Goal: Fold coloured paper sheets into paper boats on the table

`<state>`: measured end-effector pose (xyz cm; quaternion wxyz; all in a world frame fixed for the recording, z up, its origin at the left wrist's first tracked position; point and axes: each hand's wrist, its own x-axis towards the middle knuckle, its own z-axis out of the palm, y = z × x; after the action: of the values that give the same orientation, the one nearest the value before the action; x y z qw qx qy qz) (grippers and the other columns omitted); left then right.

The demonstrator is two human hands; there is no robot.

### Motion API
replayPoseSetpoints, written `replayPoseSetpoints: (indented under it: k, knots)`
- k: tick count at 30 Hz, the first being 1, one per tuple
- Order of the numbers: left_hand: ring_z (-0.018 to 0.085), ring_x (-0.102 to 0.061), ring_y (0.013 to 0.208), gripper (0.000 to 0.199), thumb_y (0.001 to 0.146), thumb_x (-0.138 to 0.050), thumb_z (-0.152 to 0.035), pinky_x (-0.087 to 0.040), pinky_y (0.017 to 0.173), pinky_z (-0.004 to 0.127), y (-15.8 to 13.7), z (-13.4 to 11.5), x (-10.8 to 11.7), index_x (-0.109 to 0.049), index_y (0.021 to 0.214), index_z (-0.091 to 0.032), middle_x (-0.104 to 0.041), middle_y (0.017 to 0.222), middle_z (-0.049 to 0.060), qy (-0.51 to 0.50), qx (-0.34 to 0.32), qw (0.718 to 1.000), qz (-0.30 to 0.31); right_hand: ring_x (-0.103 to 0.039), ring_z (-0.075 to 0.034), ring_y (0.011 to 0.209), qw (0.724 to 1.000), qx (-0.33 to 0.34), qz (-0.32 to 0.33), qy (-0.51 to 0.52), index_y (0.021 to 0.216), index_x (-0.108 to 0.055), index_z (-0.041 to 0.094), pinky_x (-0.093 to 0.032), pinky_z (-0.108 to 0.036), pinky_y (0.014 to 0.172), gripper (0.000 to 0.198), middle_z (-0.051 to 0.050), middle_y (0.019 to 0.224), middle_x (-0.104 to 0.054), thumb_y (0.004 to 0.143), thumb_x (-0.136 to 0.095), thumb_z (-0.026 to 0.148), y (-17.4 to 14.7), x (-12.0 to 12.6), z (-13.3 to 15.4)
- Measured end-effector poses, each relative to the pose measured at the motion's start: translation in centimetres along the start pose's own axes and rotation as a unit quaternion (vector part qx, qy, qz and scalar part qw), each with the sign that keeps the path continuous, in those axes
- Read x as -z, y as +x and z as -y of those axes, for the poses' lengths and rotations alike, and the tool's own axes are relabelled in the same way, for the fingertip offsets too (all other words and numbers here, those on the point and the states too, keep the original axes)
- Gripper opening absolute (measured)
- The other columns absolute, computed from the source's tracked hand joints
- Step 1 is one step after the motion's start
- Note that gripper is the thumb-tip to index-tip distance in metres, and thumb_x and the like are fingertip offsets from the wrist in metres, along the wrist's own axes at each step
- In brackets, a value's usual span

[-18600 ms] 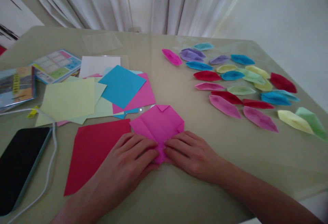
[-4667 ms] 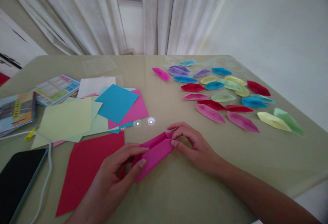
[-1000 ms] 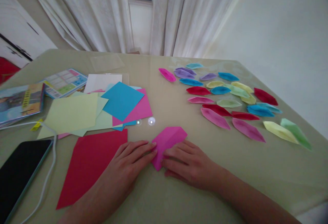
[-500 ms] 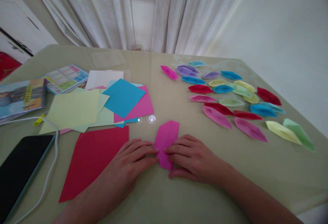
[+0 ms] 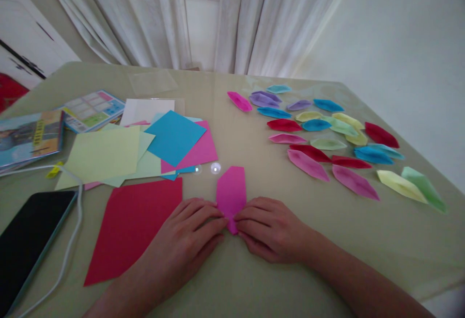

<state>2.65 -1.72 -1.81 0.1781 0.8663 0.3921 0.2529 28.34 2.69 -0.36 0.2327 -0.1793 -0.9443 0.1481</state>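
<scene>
A folded magenta paper [image 5: 231, 189] lies upright in front of me, its top corners angled and its lower end narrowing between my fingers. My left hand [image 5: 194, 228] presses its bunched fingertips on the paper's lower left edge. From the other side my right hand [image 5: 271, 228] grips the lower right edge, fingers together. The thumbs are partly hidden under the hands. A red paper sheet [image 5: 134, 230] lies flat on the table, partly beneath my left wrist.
Several folded paper boats [image 5: 308, 163] spread across the right of the table. Back left are a blue square sheet [image 5: 177, 137], pale green sheets [image 5: 105, 155] and booklets [image 5: 31, 136]. A phone [image 5: 32, 245] and white cable [image 5: 78, 221] lie at left.
The magenta paper has turned slightly to stand straighter and shifted a little left at its top. Both hands have closed in on its lower end, which now looks narrower.
</scene>
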Motion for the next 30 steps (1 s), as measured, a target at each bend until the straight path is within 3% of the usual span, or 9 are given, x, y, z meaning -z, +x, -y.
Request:
replayPoseSetpoints:
  k: [8, 12, 19, 24, 30]
  knots:
    - [0.022, -0.062, 0.095, 0.012, 0.107, -0.057, -0.019, -0.044, 0.096, 0.04, 0.3, -0.5, -0.4, -0.069, 0.107, -0.02, -0.073, 0.098, 0.003, 0.037, -0.036, 0.998, -0.043, -0.07, -0.019, 0.088, 0.982, -0.096, -0.06, 0.15, 0.108, -0.07, 0.018, -0.058, -0.032, 0.083, 0.012, -0.008, 0.1, -0.078, 0.099, -0.065, 0.013, 0.2, -0.6, 0.5]
    - [0.021, -0.063, 0.096, 0.013, 0.106, -0.058, -0.016, -0.045, 0.096, 0.038, 0.2, -0.7, 0.1, -0.07, 0.111, -0.019, -0.075, 0.1, 0.004, 0.032, -0.045, 0.996, -0.064, -0.072, -0.02, 0.097, 0.973, -0.088, -0.081, 0.195, 0.117, -0.07, 0.02, -0.059, -0.034, 0.089, 0.022, -0.01, 0.107, -0.079, 0.099, -0.077, 0.03, 0.2, 0.0, 0.2]
    - [0.02, -0.065, 0.097, 0.017, 0.105, -0.059, -0.011, -0.045, 0.098, 0.036, -0.1, -1.0, 0.9, -0.07, 0.114, -0.019, -0.076, 0.102, 0.003, 0.018, -0.049, 0.995, -0.088, -0.073, -0.018, 0.093, 0.973, -0.072, -0.106, 0.19, 0.112, -0.073, 0.019, -0.059, -0.032, 0.087, 0.009, -0.008, 0.103, -0.08, 0.103, -0.071, 0.02, 0.1, 0.3, 0.2]
    - [0.018, -0.065, 0.1, 0.019, 0.108, -0.055, -0.012, -0.042, 0.1, 0.036, -0.2, -0.9, 1.2, -0.07, 0.116, -0.019, -0.076, 0.105, 0.003, -0.012, -0.046, 0.997, -0.068, -0.072, -0.019, 0.101, 0.983, -0.038, -0.064, 0.171, 0.117, -0.072, 0.017, -0.057, -0.034, 0.091, 0.013, -0.009, 0.11, -0.079, 0.106, -0.066, 0.021, -0.4, 0.5, -0.5]
    - [0.02, -0.067, 0.102, 0.027, 0.113, -0.044, -0.023, -0.045, 0.098, 0.039, -0.1, -0.4, 1.6, -0.07, 0.118, -0.022, -0.076, 0.114, 0.003, 0.03, -0.073, 0.997, 0.026, -0.068, -0.018, 0.103, 0.991, -0.019, 0.049, 0.126, 0.113, -0.075, 0.019, -0.05, -0.034, 0.097, 0.019, -0.007, 0.111, -0.079, 0.111, -0.057, 0.025, -0.1, 0.8, -1.0]
